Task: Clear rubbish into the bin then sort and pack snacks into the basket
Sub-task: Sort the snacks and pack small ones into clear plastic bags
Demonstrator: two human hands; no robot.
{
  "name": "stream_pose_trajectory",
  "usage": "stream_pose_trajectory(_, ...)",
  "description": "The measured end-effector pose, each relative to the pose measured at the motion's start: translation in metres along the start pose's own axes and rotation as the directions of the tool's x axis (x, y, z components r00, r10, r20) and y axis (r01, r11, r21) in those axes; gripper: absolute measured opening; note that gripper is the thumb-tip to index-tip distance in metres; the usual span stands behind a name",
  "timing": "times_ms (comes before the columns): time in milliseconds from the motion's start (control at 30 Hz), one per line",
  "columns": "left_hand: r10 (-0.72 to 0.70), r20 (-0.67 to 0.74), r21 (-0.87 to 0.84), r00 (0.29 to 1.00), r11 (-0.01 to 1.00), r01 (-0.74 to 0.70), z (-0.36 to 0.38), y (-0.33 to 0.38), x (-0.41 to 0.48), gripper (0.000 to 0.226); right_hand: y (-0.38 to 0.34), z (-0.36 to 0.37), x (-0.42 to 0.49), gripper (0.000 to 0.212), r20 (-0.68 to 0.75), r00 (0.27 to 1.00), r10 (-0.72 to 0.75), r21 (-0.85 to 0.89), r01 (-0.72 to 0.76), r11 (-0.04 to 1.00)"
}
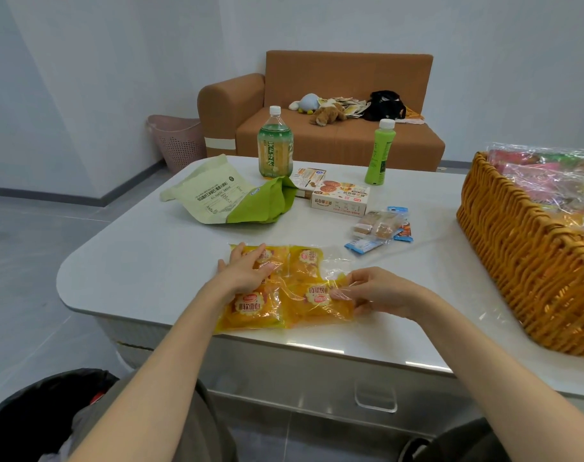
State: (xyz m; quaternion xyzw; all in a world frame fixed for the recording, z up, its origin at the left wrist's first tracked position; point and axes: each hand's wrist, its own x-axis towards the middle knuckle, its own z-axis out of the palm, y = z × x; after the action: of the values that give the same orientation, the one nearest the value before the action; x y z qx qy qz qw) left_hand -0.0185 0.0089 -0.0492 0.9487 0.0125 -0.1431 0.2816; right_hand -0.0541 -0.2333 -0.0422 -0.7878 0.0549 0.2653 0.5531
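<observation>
Several yellow bread packets [304, 265] lie together near the front edge of the white table [150, 261]. My left hand [247, 271] rests flat on the far-left packet, fingers spread. My right hand [377, 291] pinches the clear wrapper edge of the near-right packet [313, 303]. The wicker basket [523, 261] stands at the right, holding cellophane-wrapped snacks. The bin with a black liner [40, 411] sits on the floor at the lower left.
Further back on the table lie a green and cream bag [224, 198], two biscuit boxes [340, 195], small wrapped snacks [380, 228], a large tea bottle [274, 145] and a green bottle [378, 153]. Behind stand a brown sofa [333, 135] and a pink hamper [177, 141].
</observation>
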Motion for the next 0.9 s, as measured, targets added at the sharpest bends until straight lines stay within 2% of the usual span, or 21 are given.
stream_pose_trajectory(200, 0.018, -0.001, -0.086, 1.0, 0.996, -0.018, 0.002, -0.006, 0.008, 0.06, 0.005, 0.015, 0.004, 0.023, 0.005, 1.0, 0.028, 0.145, -0.029, 0.989)
stream_pose_trajectory(333, 0.023, 0.003, -0.103, 1.0, 0.994, -0.022, 0.004, -0.01, 0.014, 0.061, 0.005, 0.023, 0.008, 0.025, 0.011, 1.0, -0.016, 0.295, 0.012, 0.955)
stream_pose_trajectory(533, 0.019, 0.021, -0.187, 1.0, 0.982, -0.015, 0.004, -0.011, 0.011, 0.074, 0.003, 0.02, 0.004, 0.026, -0.055, 0.995, -0.079, 0.127, 0.086, 0.988)
stream_pose_trajectory(633, 0.014, -0.005, -0.126, 1.0, 0.992, -0.015, 0.007, -0.007, 0.006, 0.074, 0.006, 0.021, 0.006, 0.026, 0.008, 1.0, -0.027, 0.186, 0.025, 0.982)
stream_pose_trajectory(700, 0.001, -0.026, -0.083, 1.0, 0.997, -0.003, 0.007, -0.005, 0.005, 0.072, 0.009, 0.025, 0.008, 0.014, 0.067, 0.998, 0.024, 0.265, -0.041, 0.963)
stream_pose_trajectory(767, -0.008, -0.038, -0.026, 0.999, 1.0, 0.007, 0.008, -0.005, 0.007, 0.07, 0.009, 0.031, 0.01, 0.023, 0.083, 0.996, 0.037, 0.313, -0.061, 0.948)
stream_pose_trajectory(833, -0.018, -0.063, -0.004, 0.998, 1.0, 0.017, 0.01, -0.002, 0.008, 0.07, 0.008, 0.035, 0.009, 0.034, 0.043, 0.999, 0.032, 0.294, -0.044, 0.955)
stream_pose_trajectory(900, -0.028, -0.084, -0.018, 0.996, 0.999, 0.026, 0.011, 0.004, 0.002, 0.073, 0.008, 0.037, 0.005, 0.037, -0.075, 0.997, -0.029, 0.145, 0.039, 0.989)
